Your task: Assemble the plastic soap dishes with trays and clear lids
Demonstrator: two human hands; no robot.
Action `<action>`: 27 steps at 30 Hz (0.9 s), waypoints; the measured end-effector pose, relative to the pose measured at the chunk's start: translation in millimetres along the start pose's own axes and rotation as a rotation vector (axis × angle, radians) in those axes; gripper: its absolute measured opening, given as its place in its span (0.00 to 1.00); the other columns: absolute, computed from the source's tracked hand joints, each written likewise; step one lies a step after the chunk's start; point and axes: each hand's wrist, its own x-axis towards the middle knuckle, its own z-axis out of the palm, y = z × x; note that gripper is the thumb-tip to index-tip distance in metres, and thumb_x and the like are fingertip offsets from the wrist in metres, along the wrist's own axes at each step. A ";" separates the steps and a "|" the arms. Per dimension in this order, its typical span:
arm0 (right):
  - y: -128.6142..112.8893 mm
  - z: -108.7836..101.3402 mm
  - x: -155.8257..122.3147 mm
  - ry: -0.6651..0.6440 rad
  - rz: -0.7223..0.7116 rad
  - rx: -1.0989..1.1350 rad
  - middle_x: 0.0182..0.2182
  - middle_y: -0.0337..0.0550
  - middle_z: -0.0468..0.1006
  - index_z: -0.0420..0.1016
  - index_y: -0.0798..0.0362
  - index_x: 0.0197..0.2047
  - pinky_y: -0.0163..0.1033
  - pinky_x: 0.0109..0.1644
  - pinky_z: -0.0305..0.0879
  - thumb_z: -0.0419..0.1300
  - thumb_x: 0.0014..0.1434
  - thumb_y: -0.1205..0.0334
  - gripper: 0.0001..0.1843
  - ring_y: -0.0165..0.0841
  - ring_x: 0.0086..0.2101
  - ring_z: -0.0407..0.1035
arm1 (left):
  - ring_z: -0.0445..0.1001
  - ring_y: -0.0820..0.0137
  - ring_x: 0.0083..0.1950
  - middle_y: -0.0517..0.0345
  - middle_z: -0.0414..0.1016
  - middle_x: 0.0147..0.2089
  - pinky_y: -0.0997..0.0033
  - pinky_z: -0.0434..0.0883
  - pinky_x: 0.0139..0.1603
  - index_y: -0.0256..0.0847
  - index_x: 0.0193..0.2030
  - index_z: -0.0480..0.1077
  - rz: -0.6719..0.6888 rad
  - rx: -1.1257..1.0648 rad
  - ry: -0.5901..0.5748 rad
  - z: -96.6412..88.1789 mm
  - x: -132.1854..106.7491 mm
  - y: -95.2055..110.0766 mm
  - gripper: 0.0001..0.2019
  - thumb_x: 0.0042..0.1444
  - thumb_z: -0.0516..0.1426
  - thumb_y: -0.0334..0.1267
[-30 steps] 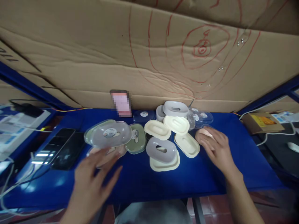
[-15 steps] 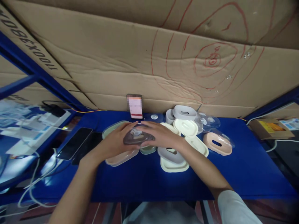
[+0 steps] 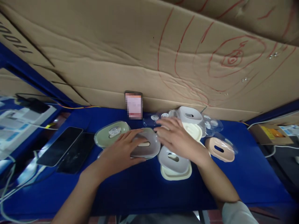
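Note:
My left hand (image 3: 122,149) is around a grey oval soap dish (image 3: 153,146), fingers over its far side and thumb along the near edge. The dish has a slot in its middle and no sticker on it. Beside it, my right hand (image 3: 176,137) is held with fingers stretched out, slightly blurred. Just beyond those fingers lies a clear lid (image 3: 164,115) with a round sticker. To the left is a green dish (image 3: 105,133) under a stickered clear lid. Partly under my right wrist, another grey dish (image 3: 174,160) rests on a cream one (image 3: 176,175).
A peach dish (image 3: 220,151) sits to the right, near clear lids (image 3: 213,124). A white dish (image 3: 190,115) and cream pieces (image 3: 193,131) are stacked behind. A phone (image 3: 134,105) leans on the cardboard wall (image 3: 105,62). Dark phones (image 3: 60,146) and cables lie left.
The stickered clear lid has come off the grey soap dish and now lies behind my right hand. My right hand has moved right, off the dish; my left hand has lowered with it.

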 end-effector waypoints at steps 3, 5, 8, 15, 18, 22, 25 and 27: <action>-18.8 10.4 2.1 -0.149 -0.076 0.087 0.63 0.55 0.76 0.73 0.53 0.65 0.60 0.75 0.53 0.63 0.72 0.46 0.26 0.45 0.66 0.67 | 0.70 0.49 0.71 0.50 0.66 0.74 0.44 0.71 0.71 0.54 0.64 0.72 0.030 -0.059 0.052 -1.3 5.5 -3.0 0.25 0.62 0.68 0.47; -24.3 17.9 5.5 -0.179 -0.053 0.097 0.60 0.55 0.79 0.71 0.54 0.65 0.60 0.75 0.52 0.62 0.73 0.50 0.24 0.44 0.64 0.70 | 0.69 0.49 0.72 0.49 0.67 0.73 0.44 0.70 0.72 0.52 0.65 0.71 0.018 -0.062 0.093 -1.5 9.7 -4.1 0.24 0.64 0.66 0.48; -23.7 22.2 9.5 -0.184 -0.033 0.090 0.56 0.50 0.82 0.74 0.51 0.63 0.59 0.75 0.51 0.59 0.76 0.59 0.15 0.41 0.58 0.75 | 0.66 0.49 0.74 0.47 0.66 0.73 0.43 0.68 0.73 0.48 0.63 0.72 0.019 -0.048 0.140 3.2 13.9 -5.3 0.22 0.66 0.64 0.51; -12.4 11.6 7.0 -0.165 -0.053 -0.105 0.52 0.49 0.83 0.76 0.52 0.59 0.57 0.73 0.51 0.53 0.76 0.69 0.15 0.42 0.55 0.75 | 0.57 0.49 0.79 0.42 0.56 0.79 0.41 0.63 0.76 0.46 0.66 0.68 0.021 -0.034 0.214 11.0 16.4 -0.9 0.22 0.71 0.59 0.50; -12.0 4.3 6.2 -0.096 0.034 -0.291 0.49 0.54 0.82 0.77 0.57 0.58 0.58 0.71 0.53 0.53 0.71 0.76 0.18 0.47 0.53 0.73 | 0.64 0.47 0.75 0.40 0.61 0.75 0.40 0.65 0.74 0.45 0.66 0.68 -0.019 0.011 0.273 1.4 10.6 3.1 0.25 0.68 0.62 0.53; -31.0 2.4 0.2 -0.071 0.043 -0.303 0.47 0.55 0.81 0.78 0.55 0.53 0.55 0.59 0.63 0.54 0.70 0.75 0.16 0.49 0.50 0.72 | 0.73 0.49 0.67 0.46 0.72 0.66 0.41 0.67 0.71 0.47 0.54 0.75 -0.017 0.080 0.218 -13.2 0.5 -5.8 0.17 0.64 0.64 0.52; -54.1 17.3 -9.5 -0.221 -0.149 -0.134 0.40 0.46 0.81 0.78 0.52 0.47 0.50 0.53 0.67 0.57 0.71 0.72 0.09 0.43 0.44 0.74 | 0.70 0.48 0.70 0.46 0.70 0.69 0.40 0.65 0.71 0.47 0.57 0.74 -0.127 0.150 0.238 -19.3 -7.0 -29.0 0.14 0.68 0.59 0.47; -66.1 30.7 -15.1 -0.291 -0.237 -0.062 0.40 0.44 0.81 0.78 0.52 0.47 0.47 0.51 0.69 0.58 0.70 0.72 0.09 0.40 0.43 0.75 | 0.67 0.44 0.72 0.46 0.65 0.74 0.35 0.64 0.70 0.47 0.62 0.72 -0.288 0.166 0.215 -21.0 -12.7 -49.6 0.19 0.67 0.58 0.47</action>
